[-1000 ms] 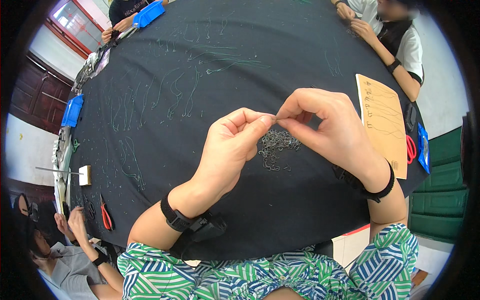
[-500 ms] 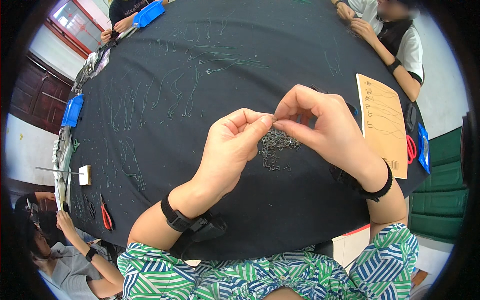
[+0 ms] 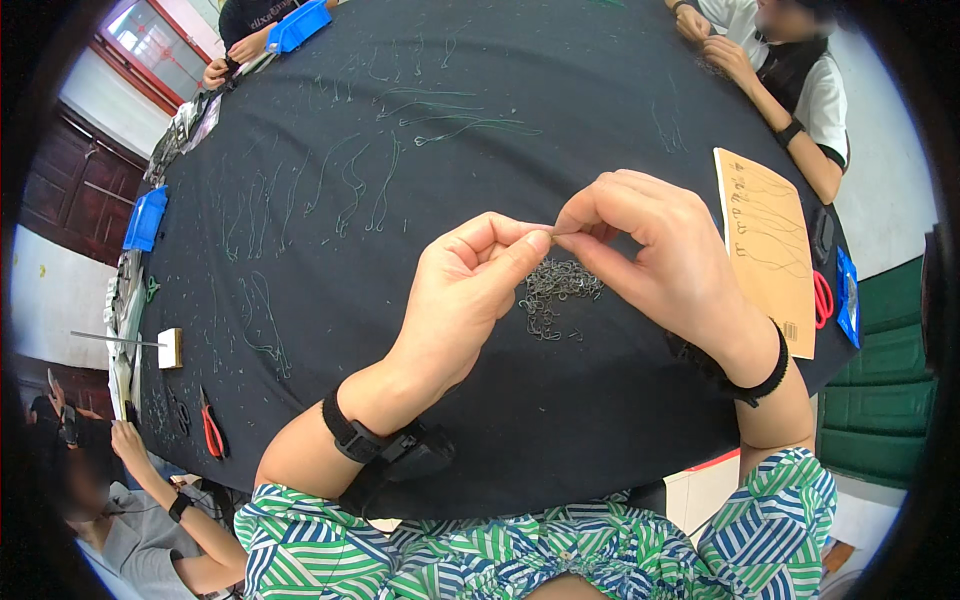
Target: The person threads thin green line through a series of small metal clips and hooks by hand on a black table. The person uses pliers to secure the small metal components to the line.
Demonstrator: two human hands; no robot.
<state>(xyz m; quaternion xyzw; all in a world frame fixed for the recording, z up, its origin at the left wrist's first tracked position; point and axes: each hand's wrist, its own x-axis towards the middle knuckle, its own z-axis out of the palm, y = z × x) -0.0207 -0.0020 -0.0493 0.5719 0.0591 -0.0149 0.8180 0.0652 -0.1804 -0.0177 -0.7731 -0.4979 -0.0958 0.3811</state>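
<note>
Barely shifted, our left hand (image 3: 465, 290) and right hand (image 3: 655, 255) pinch one small hook (image 3: 553, 233); hook pile (image 3: 555, 290) lies just below.

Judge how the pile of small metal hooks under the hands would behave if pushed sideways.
The hooks lie tangled, so they would probably drag as a clump. They look thin and light, so likely easy to scatter. The dark cloth may snag some.

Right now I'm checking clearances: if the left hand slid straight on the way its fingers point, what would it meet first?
The left hand points right, so it would probably first meet the right hand's fingertips, already pinching the same tiny hook. Depth is unclear.
</note>
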